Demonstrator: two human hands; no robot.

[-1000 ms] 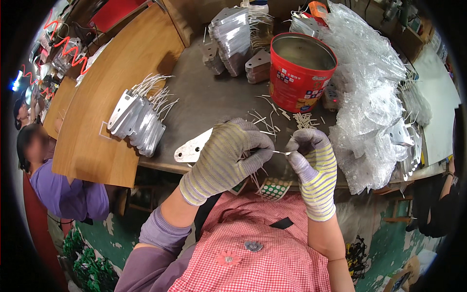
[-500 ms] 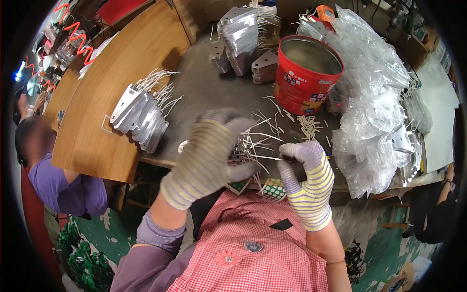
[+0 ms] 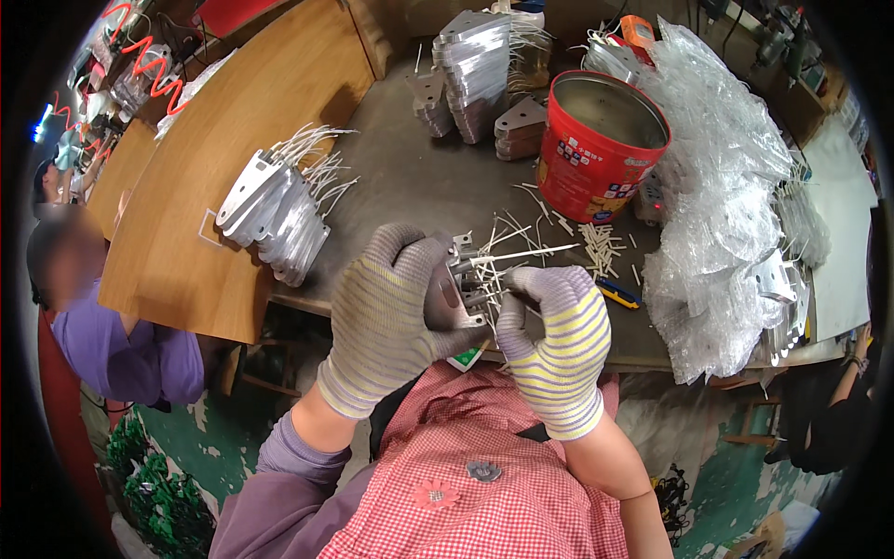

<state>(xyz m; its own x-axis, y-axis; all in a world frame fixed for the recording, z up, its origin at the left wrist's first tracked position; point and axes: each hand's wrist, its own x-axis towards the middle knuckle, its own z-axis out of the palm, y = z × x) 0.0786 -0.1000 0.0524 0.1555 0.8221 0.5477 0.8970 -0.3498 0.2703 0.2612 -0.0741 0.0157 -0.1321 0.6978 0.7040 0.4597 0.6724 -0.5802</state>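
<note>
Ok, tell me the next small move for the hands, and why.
Probably the right hand should push the white tie further through the metal plate. The left hand grips the plate, the right pinches at its edge, and most of the tie juts out to the right.

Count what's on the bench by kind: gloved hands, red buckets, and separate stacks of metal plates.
Gloved hands: 2, left hand and right hand
Red bucket: 1
Stacks of metal plates: 2, near stack and far stack
Total: 5
</note>
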